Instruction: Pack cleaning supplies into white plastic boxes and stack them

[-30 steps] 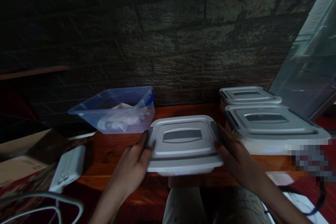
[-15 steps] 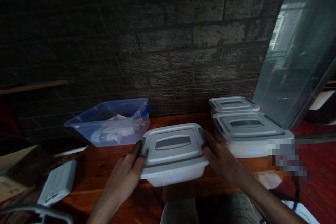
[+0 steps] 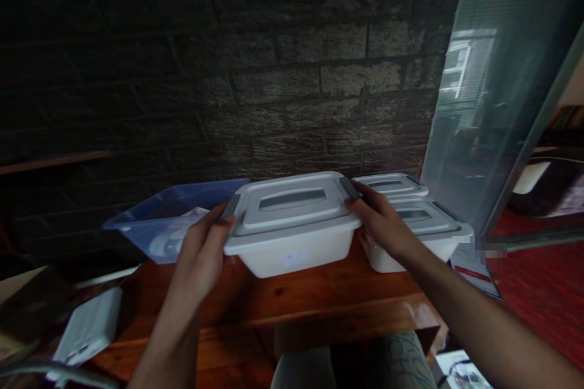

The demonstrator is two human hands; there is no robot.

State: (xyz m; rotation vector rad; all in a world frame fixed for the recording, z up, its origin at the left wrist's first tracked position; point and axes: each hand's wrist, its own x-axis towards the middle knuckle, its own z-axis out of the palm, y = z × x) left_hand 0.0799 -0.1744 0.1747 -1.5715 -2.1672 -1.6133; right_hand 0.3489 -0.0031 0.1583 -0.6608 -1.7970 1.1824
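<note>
A white plastic storage box (image 3: 294, 255) with a grey lid is held level between my two hands, seemingly raised above the wooden table (image 3: 274, 295). A small pale label shows on its front wall. My left hand (image 3: 205, 249) grips the left end, thumb on the lid's edge by the dark latch. At the opposite end my right hand (image 3: 383, 219) is closed round the edge, its thumb near the other latch. Both hands' fingertips are partly hidden. Just beyond my right hand stand two similar lidded boxes, a nearer box (image 3: 438, 219) and a farther box (image 3: 387, 181).
A bluish see-through bin (image 3: 141, 231) with white items inside stands at the back left, partly behind my left hand. A white ridged object (image 3: 91, 319) and a cardboard box (image 3: 22, 307) lie at left. A dark brick wall (image 3: 274, 73) rises behind; glass (image 3: 488, 103) stands at right.
My hands have raised the storage box and moved it away from me, so it now covers part of the bin and the other boxes. The camera view has also shifted slightly.
</note>
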